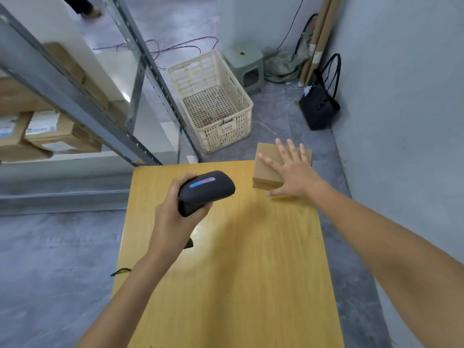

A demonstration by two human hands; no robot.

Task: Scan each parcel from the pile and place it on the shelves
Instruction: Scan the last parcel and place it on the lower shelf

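Note:
A small brown cardboard parcel (267, 169) lies on the far right corner of the yellow wooden table (231, 272). My right hand (288, 172) rests flat on top of it with the fingers spread and straight. My left hand (175, 212) grips the handle of a black barcode scanner (207, 190) with a blue and red stripe, held above the table's left half and pointing toward the parcel. A grey metal shelf rack (82, 106) stands at the left with several brown boxes (62, 136) on it.
An empty cream plastic crate (241, 96) sits on the grey floor beyond the table. A green stool (244, 64), a black handbag (320, 106) and cardboard tubes (319, 38) stand by the far wall. A wall runs close along the right side.

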